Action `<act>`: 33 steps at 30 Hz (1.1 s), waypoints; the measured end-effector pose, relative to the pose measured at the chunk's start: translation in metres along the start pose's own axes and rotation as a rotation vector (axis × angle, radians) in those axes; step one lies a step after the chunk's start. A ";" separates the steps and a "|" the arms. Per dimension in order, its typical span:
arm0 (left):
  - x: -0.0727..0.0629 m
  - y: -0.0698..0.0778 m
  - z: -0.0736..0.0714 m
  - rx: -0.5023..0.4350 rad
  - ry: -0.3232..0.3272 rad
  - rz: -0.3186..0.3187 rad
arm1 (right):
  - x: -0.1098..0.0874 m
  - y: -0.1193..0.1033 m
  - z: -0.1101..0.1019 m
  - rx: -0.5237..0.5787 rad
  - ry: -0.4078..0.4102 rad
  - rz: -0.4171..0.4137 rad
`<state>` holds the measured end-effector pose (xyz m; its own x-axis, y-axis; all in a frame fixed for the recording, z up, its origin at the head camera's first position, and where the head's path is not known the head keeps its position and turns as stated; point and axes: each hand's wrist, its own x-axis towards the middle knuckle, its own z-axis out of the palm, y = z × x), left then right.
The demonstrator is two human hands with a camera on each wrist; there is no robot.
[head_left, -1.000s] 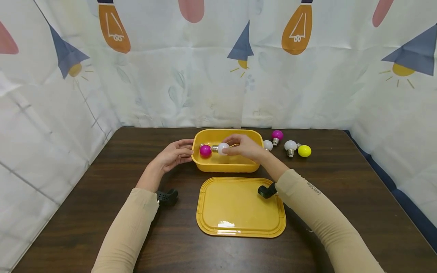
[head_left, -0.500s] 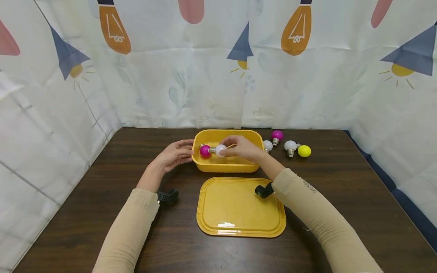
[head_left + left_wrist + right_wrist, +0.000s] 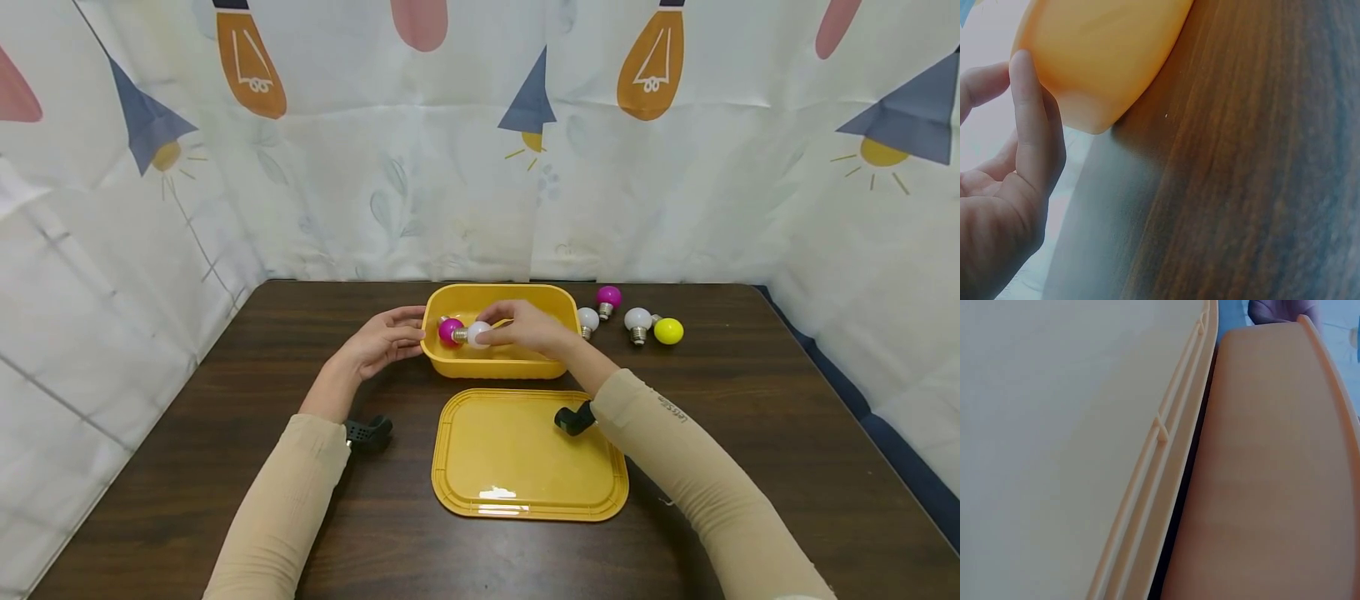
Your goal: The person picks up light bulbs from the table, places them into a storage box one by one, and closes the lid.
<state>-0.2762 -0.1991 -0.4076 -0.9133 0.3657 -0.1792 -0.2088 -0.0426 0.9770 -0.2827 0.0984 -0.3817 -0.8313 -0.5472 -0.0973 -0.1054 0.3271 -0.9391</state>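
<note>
In the head view, my right hand (image 3: 528, 327) pinches a white light bulb (image 3: 477, 335) by its round end, inside the yellow plastic box (image 3: 495, 369). Its metal screw base points left, overlapping a magenta light bulb (image 3: 448, 330) that lies near the box's left end; whether they touch I cannot tell. My left hand (image 3: 384, 340) rests its extended fingertips against the box's left end. Seen from the left wrist, those fingers (image 3: 1029, 106) touch the box wall (image 3: 1110, 56). The right wrist view shows the box's side (image 3: 1266, 462) but not the right hand or the bulb.
A yellow lid (image 3: 528, 458) lies flat in front of the box. Right of the box are a white bulb (image 3: 588, 320), a magenta bulb (image 3: 608, 297), another white bulb (image 3: 638, 322) and a yellow bulb (image 3: 669, 332). A printed curtain (image 3: 450, 192) hangs behind the dark wooden table (image 3: 375, 533).
My right hand has moved slightly left and down with the white bulb, whose base now overlaps the magenta bulb. The left hand has stayed at the box's end.
</note>
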 end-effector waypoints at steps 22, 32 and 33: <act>0.000 0.000 0.000 -0.003 0.000 -0.002 | 0.006 0.001 0.007 -0.039 -0.018 0.001; -0.001 0.001 0.001 -0.005 0.002 -0.005 | 0.010 0.001 0.009 -0.063 -0.035 -0.018; -0.001 0.001 0.001 -0.006 0.003 -0.004 | 0.010 0.001 0.009 -0.059 -0.039 -0.019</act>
<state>-0.2752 -0.1986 -0.4066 -0.9134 0.3632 -0.1839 -0.2149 -0.0465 0.9755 -0.2859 0.0863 -0.3868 -0.8070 -0.5831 -0.0932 -0.1542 0.3604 -0.9200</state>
